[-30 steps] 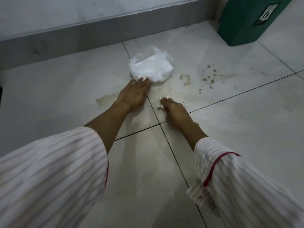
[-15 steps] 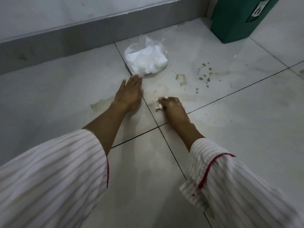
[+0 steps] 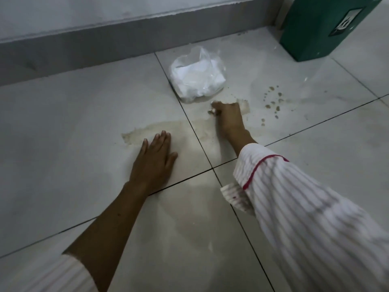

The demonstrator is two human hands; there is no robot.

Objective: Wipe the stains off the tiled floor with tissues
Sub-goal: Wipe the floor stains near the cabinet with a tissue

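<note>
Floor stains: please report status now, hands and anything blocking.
Left hand flat on floor. Right hand grips tissue, on smear. Brown drops not wiped. Tissue bag just beyond the right hand, nothing blocking.

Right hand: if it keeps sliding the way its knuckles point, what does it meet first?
Probably the plastic bag of tissues, just beyond the right hand, which grips a tissue. Depth is hard to judge.
</note>
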